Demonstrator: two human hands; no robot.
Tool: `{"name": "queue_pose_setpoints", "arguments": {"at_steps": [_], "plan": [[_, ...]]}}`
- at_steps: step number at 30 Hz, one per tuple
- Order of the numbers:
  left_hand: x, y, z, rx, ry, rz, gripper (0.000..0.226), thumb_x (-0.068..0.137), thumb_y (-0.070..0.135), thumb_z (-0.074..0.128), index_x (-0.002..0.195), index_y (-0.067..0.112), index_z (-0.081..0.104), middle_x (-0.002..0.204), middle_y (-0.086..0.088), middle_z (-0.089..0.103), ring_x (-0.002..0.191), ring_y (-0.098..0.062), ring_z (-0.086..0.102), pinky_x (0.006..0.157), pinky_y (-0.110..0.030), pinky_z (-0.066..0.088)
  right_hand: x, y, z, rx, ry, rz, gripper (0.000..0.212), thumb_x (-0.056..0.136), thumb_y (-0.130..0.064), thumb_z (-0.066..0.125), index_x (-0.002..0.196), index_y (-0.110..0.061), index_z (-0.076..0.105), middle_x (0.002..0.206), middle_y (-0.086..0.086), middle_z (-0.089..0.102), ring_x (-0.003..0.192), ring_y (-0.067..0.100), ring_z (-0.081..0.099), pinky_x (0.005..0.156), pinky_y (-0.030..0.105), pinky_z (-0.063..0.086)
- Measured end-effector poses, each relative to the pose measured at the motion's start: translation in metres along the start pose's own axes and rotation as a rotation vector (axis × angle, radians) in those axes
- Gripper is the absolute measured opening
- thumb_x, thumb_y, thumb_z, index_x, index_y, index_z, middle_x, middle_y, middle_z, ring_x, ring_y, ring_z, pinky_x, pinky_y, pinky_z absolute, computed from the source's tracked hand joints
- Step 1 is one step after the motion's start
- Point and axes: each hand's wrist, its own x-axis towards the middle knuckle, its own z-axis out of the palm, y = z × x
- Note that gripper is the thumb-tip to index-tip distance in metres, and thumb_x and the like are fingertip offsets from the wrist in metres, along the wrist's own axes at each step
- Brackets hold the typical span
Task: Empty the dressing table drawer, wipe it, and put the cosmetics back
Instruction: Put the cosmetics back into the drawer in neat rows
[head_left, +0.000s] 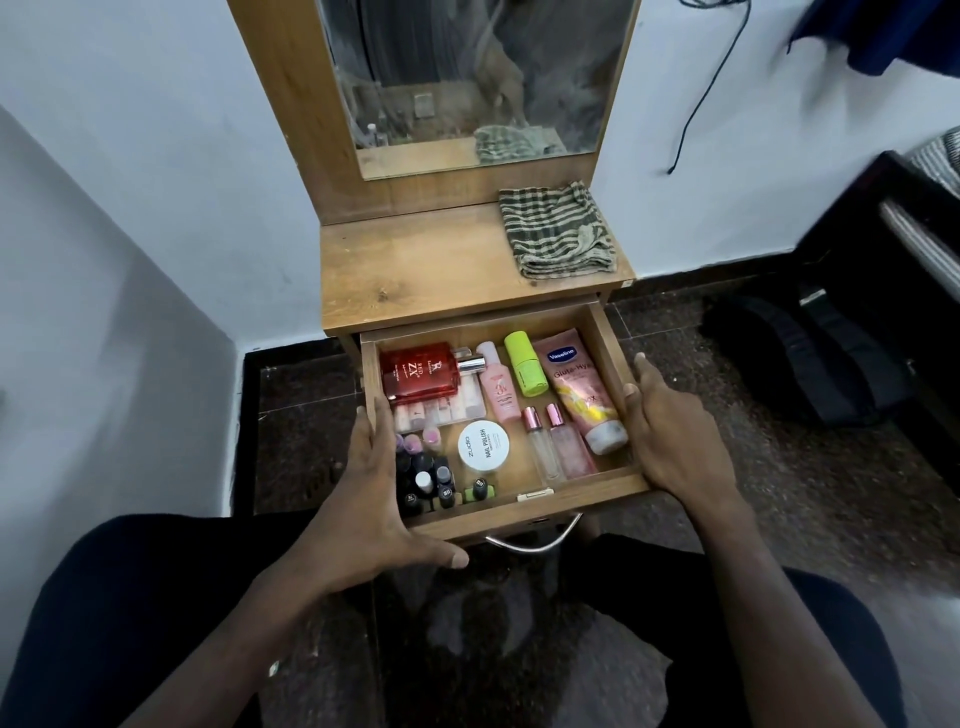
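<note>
Closest to the camera, the left hand (374, 499) grips the lower-left corner of the drawer (524, 512), fingers laid along the left wall and thumb hooked under the front panel. The right hand (675, 441) sits on the right wall with fingers fairly straight and only loosely spread, pressing against the wood rather than wrapping it. So both hands are on the drawer and carry nothing else.

The drawer is light wood-grain laminate, pulled well out just below centre frame, with a curved metal handle (535, 540) on its front. It's still full. At lower left there's a cluster of small dark nail polish bottles (431, 478), next to them a round white tub (483, 447) reading "zudio NAIL POLISH". Right of that lie two slim clear bottles with pink metallic caps (550, 447). A pink squeeze tube (582, 389) says "Vaseline Gluta-Hya". Further back there's a lime green bottle (525, 364), a small pink bottle (497, 389) and a red glass perfume bottle (421, 371) marked "RED ZX", lying on a clear plastic case (441, 410).

Above the drawer, the desk (415, 265) top is the same wood, with a crumpled green-and-cream striped cloth (556, 231) at its right. A smudgy mirror (467, 78) stands behind, at top centre.
</note>
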Motion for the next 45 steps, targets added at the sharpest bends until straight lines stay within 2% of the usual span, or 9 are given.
{"name": "queue_pose_setpoints", "arguments": {"at_steps": [5, 8, 10, 13, 17, 21, 27, 34, 45], "plan": [[-0.002, 0.000, -0.006, 0.163, 0.052, -0.039, 0.179, 0.036, 0.097, 0.078, 0.152, 0.036, -0.044, 0.166, 0.016, -0.040, 0.160, -0.010, -0.017, 0.129, -0.051, 0.024, 0.003, 0.001, 0.005, -0.021, 0.012, -0.007, 0.049, 0.110, -0.035, 0.040, 0.158, -0.022, 0.039, 0.114, 0.012, 0.073, 0.103, 0.036, 0.069, 0.089, 0.048, 0.053], [-0.004, 0.005, -0.009, 0.253, 0.122, -0.010, 0.176, 0.039, 0.100, 0.073, 0.157, 0.031, -0.038, 0.165, 0.020, -0.040, 0.163, -0.013, -0.005, 0.121, -0.053, 0.035, 0.010, 0.004, 0.009, 0.035, 0.156, -0.095, 0.039, 0.105, -0.026, 0.050, 0.142, -0.014, 0.058, 0.128, 0.008, 0.070, 0.117, 0.030, 0.066, 0.099, 0.043, 0.051], [-0.002, 0.007, -0.010, 0.281, 0.204, 0.042, 0.174, 0.040, 0.100, 0.072, 0.162, 0.029, -0.029, 0.170, 0.017, -0.029, 0.163, -0.014, 0.000, 0.123, -0.050, 0.034, 0.016, 0.005, 0.009, 0.086, 0.237, -0.196, 0.036, 0.102, -0.025, 0.056, 0.134, -0.010, 0.064, 0.135, 0.009, 0.067, 0.127, 0.028, 0.062, 0.107, 0.039, 0.046], [0.007, 0.004, -0.014, 0.349, 0.302, 0.115, 0.168, 0.043, 0.104, 0.066, 0.168, 0.024, -0.013, 0.176, 0.009, -0.008, 0.162, -0.015, 0.003, 0.128, -0.048, 0.024, 0.021, 0.007, 0.001, 0.138, 0.233, -0.429, 0.049, 0.098, -0.044, 0.061, 0.134, -0.011, 0.067, 0.143, 0.006, 0.064, 0.132, 0.022, 0.058, 0.111, 0.042, 0.045], [0.022, 0.003, -0.023, 0.465, 0.341, 0.146, 0.166, 0.047, 0.109, 0.057, 0.168, 0.017, -0.011, 0.177, 0.006, -0.013, 0.163, -0.013, -0.008, 0.131, -0.045, 0.012, 0.026, 0.013, -0.003, 0.035, 0.095, -0.751, 0.082, 0.081, -0.071, 0.076, 0.144, -0.021, 0.060, 0.158, -0.007, 0.050, 0.144, 0.015, 0.048, 0.117, 0.054, 0.035], [0.037, 0.002, -0.031, 0.554, 0.375, 0.171, 0.164, 0.051, 0.111, 0.050, 0.168, 0.012, -0.008, 0.177, 0.001, -0.012, 0.163, -0.014, -0.011, 0.132, -0.046, 0.008, 0.037, 0.009, 0.000, 0.002, 0.118, -0.748, 0.103, 0.070, -0.080, 0.079, 0.151, -0.022, 0.054, 0.164, -0.006, 0.042, 0.151, 0.014, 0.040, 0.122, 0.053, 0.031], [0.070, -0.003, -0.047, 0.648, 0.381, 0.192, 0.159, 0.054, 0.114, 0.038, 0.169, 0.014, -0.006, 0.178, 0.000, -0.008, 0.164, -0.016, -0.009, 0.133, -0.051, 0.010, 0.058, 0.001, 0.005, 0.106, 0.163, -0.695, 0.108, 0.067, -0.070, 0.088, 0.153, -0.016, 0.052, 0.165, -0.001, 0.042, 0.152, 0.016, 0.040, 0.127, 0.048, 0.029], [0.101, -0.004, -0.064, 0.684, 0.471, 0.261, 0.136, 0.069, 0.107, 0.038, 0.169, 0.018, 0.013, 0.176, 0.003, 0.015, 0.163, -0.014, 0.013, 0.133, -0.042, 0.011, 0.080, -0.013, 0.019, 0.078, 0.264, -0.691, 0.088, 0.078, -0.051, 0.089, 0.149, -0.012, 0.055, 0.160, 0.004, 0.049, 0.147, 0.025, 0.045, 0.121, 0.049, 0.038], [0.127, -0.029, -0.055, 0.614, 0.766, 0.410, 0.073, 0.100, 0.059, 0.062, 0.159, 0.018, 0.046, 0.163, 0.001, 0.047, 0.152, -0.018, 0.042, 0.123, -0.041, 0.035, 0.104, -0.043, 0.041, -0.040, 0.478, -0.614, 0.062, 0.082, -0.034, 0.087, 0.136, -0.014, 0.065, 0.149, 0.010, 0.054, 0.136, 0.035, 0.049, 0.116, 0.044, 0.040]]}}
